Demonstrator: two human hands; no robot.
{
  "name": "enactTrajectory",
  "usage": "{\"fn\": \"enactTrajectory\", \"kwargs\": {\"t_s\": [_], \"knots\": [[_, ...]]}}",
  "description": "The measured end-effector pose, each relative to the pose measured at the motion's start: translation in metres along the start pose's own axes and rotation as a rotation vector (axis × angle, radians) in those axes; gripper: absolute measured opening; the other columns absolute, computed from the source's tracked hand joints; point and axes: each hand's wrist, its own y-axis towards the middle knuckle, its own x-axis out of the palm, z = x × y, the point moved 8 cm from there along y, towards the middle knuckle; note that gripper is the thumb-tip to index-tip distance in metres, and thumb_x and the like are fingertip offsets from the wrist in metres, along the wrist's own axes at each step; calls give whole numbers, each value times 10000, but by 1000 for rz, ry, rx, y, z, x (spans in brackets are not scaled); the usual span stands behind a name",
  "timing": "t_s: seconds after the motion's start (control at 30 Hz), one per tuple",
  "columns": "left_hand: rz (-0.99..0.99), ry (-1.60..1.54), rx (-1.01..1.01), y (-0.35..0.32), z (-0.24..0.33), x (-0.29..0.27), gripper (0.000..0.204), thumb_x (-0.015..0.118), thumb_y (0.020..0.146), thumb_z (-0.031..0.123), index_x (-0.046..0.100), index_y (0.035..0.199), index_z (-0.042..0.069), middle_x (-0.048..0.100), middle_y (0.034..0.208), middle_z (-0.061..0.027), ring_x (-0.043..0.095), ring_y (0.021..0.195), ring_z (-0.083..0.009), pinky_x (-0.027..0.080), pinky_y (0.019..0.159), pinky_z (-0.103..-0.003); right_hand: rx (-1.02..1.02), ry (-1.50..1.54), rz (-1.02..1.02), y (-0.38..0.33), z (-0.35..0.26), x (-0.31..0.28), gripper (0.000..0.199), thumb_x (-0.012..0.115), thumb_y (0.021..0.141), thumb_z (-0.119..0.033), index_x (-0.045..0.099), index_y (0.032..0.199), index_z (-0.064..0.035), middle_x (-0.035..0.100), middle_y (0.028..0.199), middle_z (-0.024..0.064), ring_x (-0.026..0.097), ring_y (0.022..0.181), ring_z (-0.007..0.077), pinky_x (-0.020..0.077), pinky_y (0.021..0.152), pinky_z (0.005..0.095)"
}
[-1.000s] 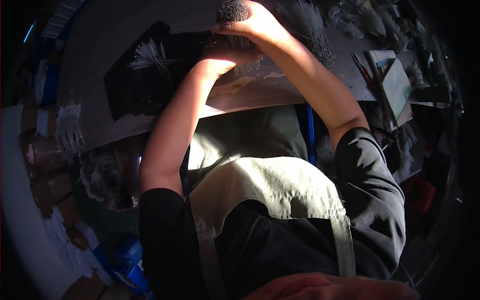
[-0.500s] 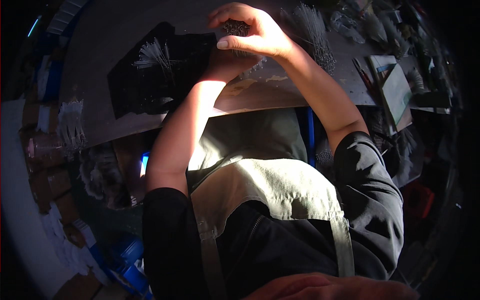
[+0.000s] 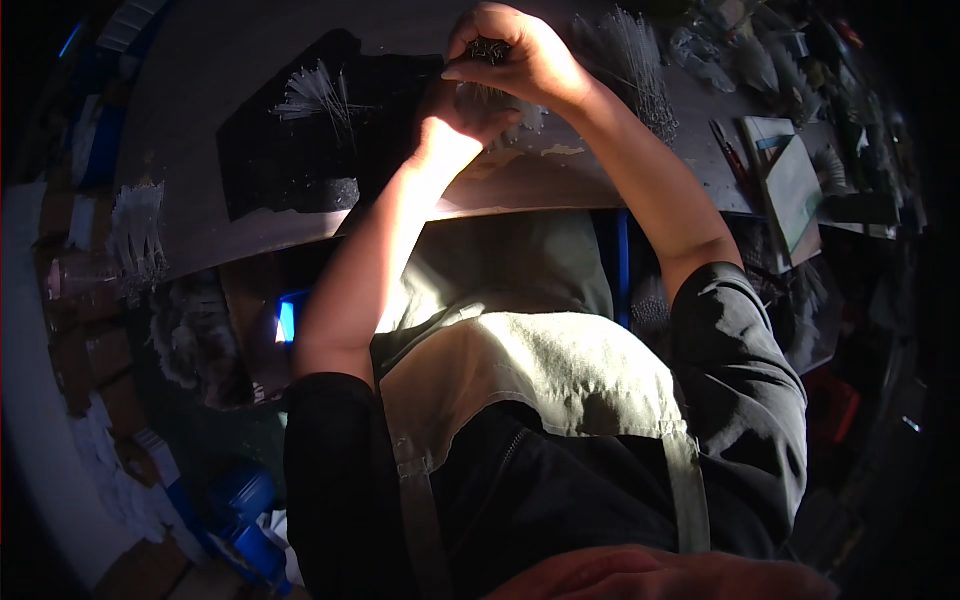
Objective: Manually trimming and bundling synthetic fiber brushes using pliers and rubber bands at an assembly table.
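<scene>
At twelve, over worn table [image 3: 190, 205], right hand [image 3: 515, 62] clamps wiry bundle [image 3: 488, 50]; left hand [image 3: 452, 130], grip shadowed, can't tell; boxes [image 3: 105, 355] at nine.

A workshop — bench [image 3: 185, 205] bearing a wiry bundle [image 3: 632, 62] right of the right hand [image 3: 525, 62], cartons [image 3: 108, 352] well left of the left hand [image 3: 455, 128] — and a bib apron [image 3: 540, 365].

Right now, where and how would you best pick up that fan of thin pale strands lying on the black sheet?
Probably pinch the fan of thin pale strands at its narrower right end, from above and the right, where the left hand is. Its tips splay leftward over the black sheet, while the strands converge on the right, so a pinch there should gather most.
</scene>
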Motion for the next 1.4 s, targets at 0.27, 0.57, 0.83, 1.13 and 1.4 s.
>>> {"fn": "enactTrajectory", "kwargs": {"t_s": [0.27, 0.57, 0.83, 1.13, 1.4], "knots": [[161, -9, -356, -18, -7, -29, 343, 794, 696, 60, 633, 995, 12, 687, 931, -75, 660, 916, -171, 523, 816, -302, -57, -145, 81, 1, -4, 3, 254, 799, 686, -12, 605, 850, -25, 584, 761, 72, 567, 660, 193, 462, 586, 310], [123, -84, -355, -9, 2, -33, 176, 680, 791, -44, 664, 962, -11, 717, 905, -85, 672, 840, -130, 515, 795, -248, -14, 154, 44, -2, 6, 0, 342, 799, 746, -124, 593, 995, -13, 596, 835, 68, 574, 724, 148, 484, 632, 266], [118, -372, -398, -10, -23, -29, 195, 630, 819, -67, 635, 1012, -41, 700, 960, -108, 659, 863, -140, 512, 824, -251, -8, 117, 47, -3, 4, -5, 337, 783, 771, -134, 593, 1020, -8, 608, 875, 68, 586, 753, 138, 489, 667, 258], [44, -115, -354, -13, -28, -32, 133, 564, 879, -29, 603, 1007, -30, 685, 917, -107, 671, 854, -176, 532, 802, -288, -13, 210, 20, -2, 5, -3, 392, 821, 709, -156, 592, 988, -2, 609, 832, 75, 579, 735, 145, 475, 645, 265], [-117, 213, -174, -6, 19, -60, 94, 549, 880, 59, 589, 933, -8, 692, 808, -148, 693, 793, -263, 529, 729, -332, -90, 67, -15, -2, -14, -2, 324, 806, 704, -35, 601, 952, -14, 621, 840, 98, 605, 739, 209, 496, 650, 299]]}}
